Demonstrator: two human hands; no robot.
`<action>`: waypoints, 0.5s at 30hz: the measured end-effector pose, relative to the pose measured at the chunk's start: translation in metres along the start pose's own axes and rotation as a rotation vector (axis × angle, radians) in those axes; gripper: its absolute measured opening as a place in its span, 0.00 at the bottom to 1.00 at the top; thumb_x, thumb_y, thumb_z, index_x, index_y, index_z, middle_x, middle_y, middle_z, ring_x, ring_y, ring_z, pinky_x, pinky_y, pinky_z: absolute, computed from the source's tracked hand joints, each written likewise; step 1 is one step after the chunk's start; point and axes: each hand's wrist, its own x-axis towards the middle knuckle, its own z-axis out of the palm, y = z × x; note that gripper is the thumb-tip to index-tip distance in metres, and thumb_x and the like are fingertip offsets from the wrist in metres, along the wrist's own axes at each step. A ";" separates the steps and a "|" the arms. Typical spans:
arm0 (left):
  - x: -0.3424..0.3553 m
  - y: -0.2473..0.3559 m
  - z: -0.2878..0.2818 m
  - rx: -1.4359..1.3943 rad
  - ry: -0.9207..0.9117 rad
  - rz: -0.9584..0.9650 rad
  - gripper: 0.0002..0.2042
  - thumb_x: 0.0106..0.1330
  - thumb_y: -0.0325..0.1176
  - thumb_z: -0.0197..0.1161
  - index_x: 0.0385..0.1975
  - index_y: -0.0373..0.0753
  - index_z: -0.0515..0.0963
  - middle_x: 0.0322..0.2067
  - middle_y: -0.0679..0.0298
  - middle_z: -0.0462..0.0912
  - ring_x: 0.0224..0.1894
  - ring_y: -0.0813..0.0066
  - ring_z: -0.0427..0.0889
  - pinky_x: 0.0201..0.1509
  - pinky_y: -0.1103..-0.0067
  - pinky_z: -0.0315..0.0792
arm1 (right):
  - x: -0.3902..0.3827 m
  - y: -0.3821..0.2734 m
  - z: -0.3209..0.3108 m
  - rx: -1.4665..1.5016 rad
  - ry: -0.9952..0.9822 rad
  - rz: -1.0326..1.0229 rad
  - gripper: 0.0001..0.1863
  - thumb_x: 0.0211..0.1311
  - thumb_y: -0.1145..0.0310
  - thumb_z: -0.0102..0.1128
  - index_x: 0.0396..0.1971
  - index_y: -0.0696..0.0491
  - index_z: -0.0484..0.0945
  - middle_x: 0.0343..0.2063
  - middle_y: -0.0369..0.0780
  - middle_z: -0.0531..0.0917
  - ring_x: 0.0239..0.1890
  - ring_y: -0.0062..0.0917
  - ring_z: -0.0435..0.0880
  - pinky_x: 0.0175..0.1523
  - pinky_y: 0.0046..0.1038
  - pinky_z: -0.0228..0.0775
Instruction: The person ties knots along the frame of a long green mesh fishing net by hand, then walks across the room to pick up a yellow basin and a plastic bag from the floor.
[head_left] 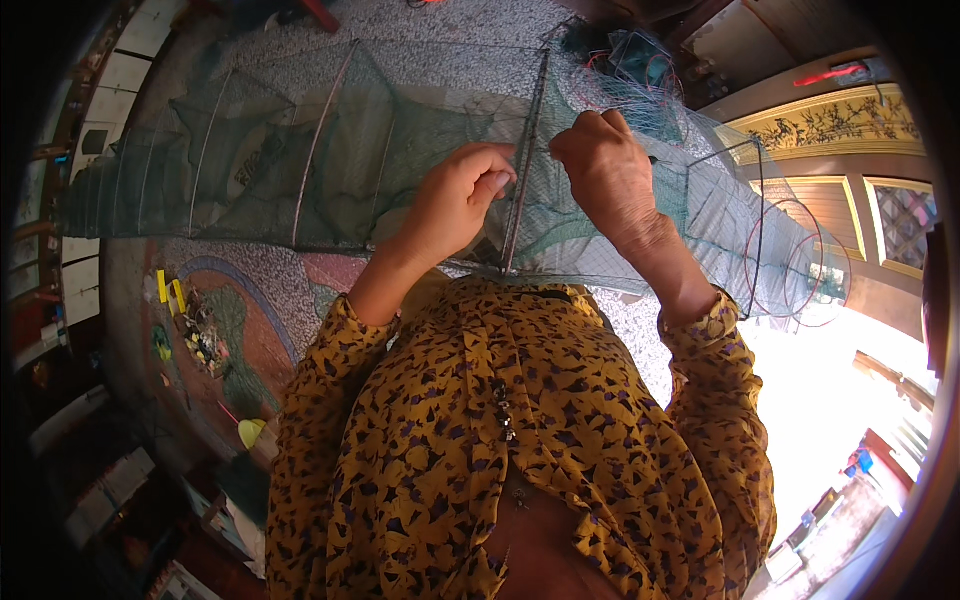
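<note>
A long green mesh net (380,200) stretched on square metal frames lies across in front of my body. My left hand (465,200) is just left of an upright frame rod (513,230), its fingers curled and thumb bent at the mesh; what they hold is too small to make out. My right hand (605,180) is right of that rod, closed with thumb and fingers pinched at the netting, their tips partly hidden behind the knuckles.
A bundled green net (630,70) with wire hoops sits at the upper right. Round hoops (800,230) show at the net's right end. On the patterned floor at left lie a small pile of items (200,330) and a yellow round object (250,432). Yellow-framed panels (900,230) stand at right.
</note>
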 end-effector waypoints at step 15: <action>-0.010 -0.022 0.014 -0.363 0.103 -0.100 0.02 0.63 0.24 0.53 0.31 0.32 0.71 0.26 0.64 0.75 0.28 0.80 0.74 0.32 0.83 0.68 | 0.024 -0.036 0.018 -0.047 -0.082 -0.140 0.06 0.41 0.67 0.62 0.22 0.49 0.79 0.30 0.34 0.76 0.39 0.28 0.72 0.46 0.27 0.66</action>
